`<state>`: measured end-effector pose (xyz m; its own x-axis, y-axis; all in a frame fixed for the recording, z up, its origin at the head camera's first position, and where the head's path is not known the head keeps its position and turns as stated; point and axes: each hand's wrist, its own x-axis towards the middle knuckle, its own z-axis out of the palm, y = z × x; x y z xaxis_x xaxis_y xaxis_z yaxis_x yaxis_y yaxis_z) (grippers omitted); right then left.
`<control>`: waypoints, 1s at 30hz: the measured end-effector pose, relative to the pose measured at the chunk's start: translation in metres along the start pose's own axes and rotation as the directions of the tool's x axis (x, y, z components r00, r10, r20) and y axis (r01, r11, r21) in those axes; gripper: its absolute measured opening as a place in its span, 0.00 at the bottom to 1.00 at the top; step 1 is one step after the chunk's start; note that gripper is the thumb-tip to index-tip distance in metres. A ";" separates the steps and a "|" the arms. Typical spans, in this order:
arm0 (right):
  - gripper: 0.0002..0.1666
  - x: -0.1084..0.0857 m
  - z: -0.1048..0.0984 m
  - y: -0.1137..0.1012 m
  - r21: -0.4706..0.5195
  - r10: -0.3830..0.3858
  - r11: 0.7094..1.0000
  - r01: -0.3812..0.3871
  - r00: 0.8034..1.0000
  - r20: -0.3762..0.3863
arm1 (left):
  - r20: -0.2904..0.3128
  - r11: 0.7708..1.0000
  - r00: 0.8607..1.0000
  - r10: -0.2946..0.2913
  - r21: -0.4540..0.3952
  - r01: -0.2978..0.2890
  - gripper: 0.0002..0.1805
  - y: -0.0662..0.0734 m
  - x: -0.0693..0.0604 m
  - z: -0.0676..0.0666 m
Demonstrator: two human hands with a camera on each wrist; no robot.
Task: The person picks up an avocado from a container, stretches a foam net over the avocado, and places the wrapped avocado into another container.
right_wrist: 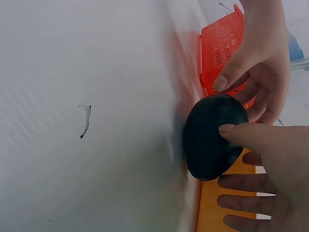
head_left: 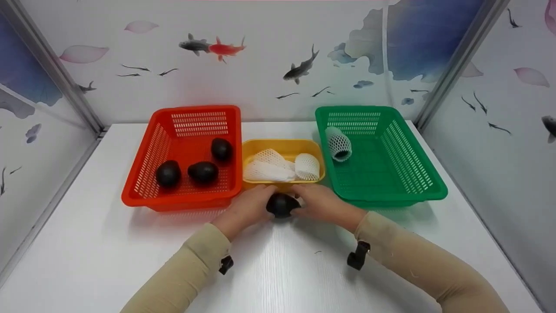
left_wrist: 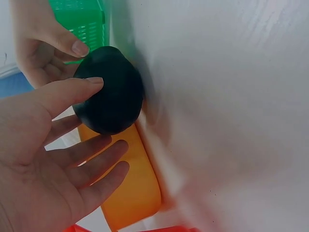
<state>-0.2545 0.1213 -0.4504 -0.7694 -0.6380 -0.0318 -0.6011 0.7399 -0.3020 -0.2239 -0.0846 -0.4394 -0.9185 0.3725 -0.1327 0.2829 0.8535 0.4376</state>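
Observation:
A dark avocado [head_left: 281, 206] is held between both hands just in front of the yellow basket. My left hand [head_left: 252, 205] grips its left side; in the left wrist view the thumb lies on the dark skin and the lower fingers are spread. From the other side my right hand [head_left: 320, 204] pinches the narrower end, thumb on the avocado [right_wrist: 215, 137] in the right wrist view. White foam net sleeves [head_left: 270, 166] lie in the yellow basket [head_left: 322, 171] right behind the hands.
Three more avocados [head_left: 203, 172] lie in the red basket [head_left: 182, 202] on the left. In the green basket [head_left: 391, 198] on the right, a foam net sleeve [head_left: 339, 144] encloses a dark item. A small dark stem-like scrap [right_wrist: 87, 122] lies on the white table [head_left: 278, 278].

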 end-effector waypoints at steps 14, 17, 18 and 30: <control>0.17 -0.001 -0.018 -0.010 -0.040 0.016 0.999 -0.023 0.985 -0.171 | -0.021 1.000 1.000 0.022 -0.007 -0.022 0.36 0.008 0.001 -0.007; 0.15 0.001 -0.021 -0.011 -0.037 0.011 0.999 -0.019 0.974 -0.227 | -0.040 1.000 0.999 0.031 0.008 -0.030 0.33 0.011 0.000 -0.011; 0.15 0.002 -0.021 -0.011 -0.035 0.006 0.999 -0.015 0.969 -0.246 | -0.053 0.999 0.998 0.040 0.025 -0.039 0.31 0.012 0.000 -0.012; 0.16 0.018 -0.024 -0.015 -0.057 0.063 0.995 -0.082 0.961 -0.268 | -0.202 0.991 0.978 0.056 0.130 -0.029 0.22 0.007 0.003 -0.029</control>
<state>-0.2640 0.1039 -0.4231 -0.8357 -0.5093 0.2054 -0.5477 0.8005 -0.2434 -0.2328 -0.0880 -0.4112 -0.9382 0.3380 0.0744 0.3433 0.8821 0.3225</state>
